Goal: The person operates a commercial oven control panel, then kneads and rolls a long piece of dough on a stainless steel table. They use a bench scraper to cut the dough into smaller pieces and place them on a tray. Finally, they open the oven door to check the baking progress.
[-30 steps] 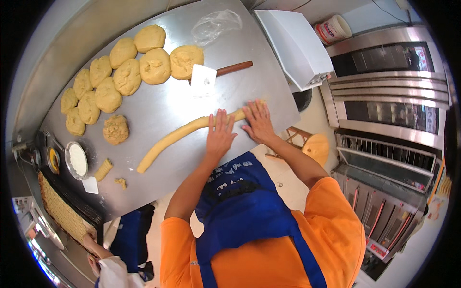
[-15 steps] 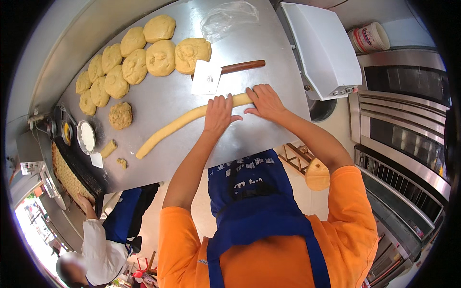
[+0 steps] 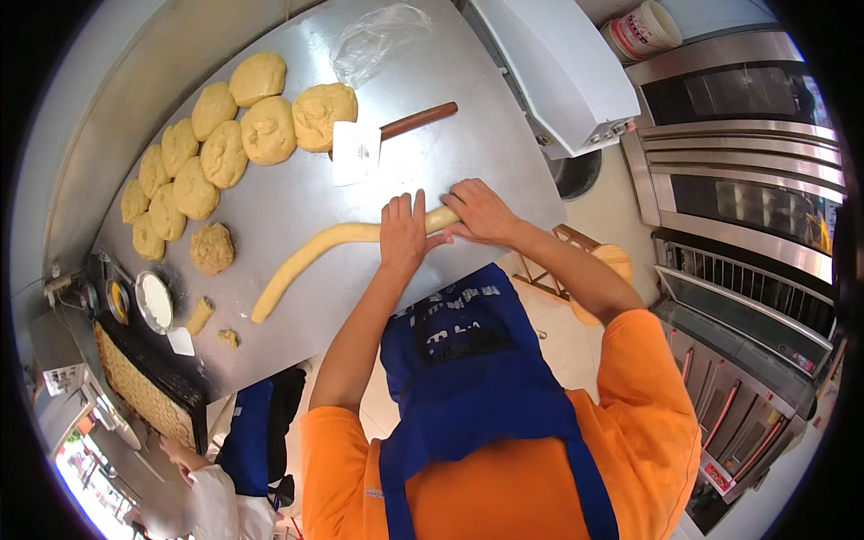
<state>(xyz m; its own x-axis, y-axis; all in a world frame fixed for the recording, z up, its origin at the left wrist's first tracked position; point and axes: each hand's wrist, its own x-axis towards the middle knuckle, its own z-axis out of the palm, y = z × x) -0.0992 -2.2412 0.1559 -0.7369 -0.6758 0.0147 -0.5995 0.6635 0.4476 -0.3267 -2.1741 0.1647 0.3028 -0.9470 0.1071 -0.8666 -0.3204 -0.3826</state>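
Observation:
A long pale-yellow dough rope [image 3: 310, 250] curves across the steel table, its left end free. My left hand [image 3: 402, 234] lies over the rope near its right end, fingers stretched across it and thumb out to the side. Beside it, my right hand [image 3: 484, 214] is curled over the rope's right end, which its fingers partly hide. The two thumbs almost meet just below the rope. Beyond my hands, a white scraper [image 3: 356, 153] rests against a brown rolling pin [image 3: 418, 121].
Several round dough pieces [image 3: 268, 130] sit at the far left, with a rougher dough ball [image 3: 211, 248] nearer. A bowl of white powder [image 3: 155, 301] stands by the left edge. A white machine [image 3: 562, 67] borders the right. A co-worker's hand [image 3: 183, 456] touches a filled tray [image 3: 144, 387].
My hands and the rope's right part have come nearer my body, and the rope bends more. The whole view has also shifted. The co-worker's hand is lower at the tray.

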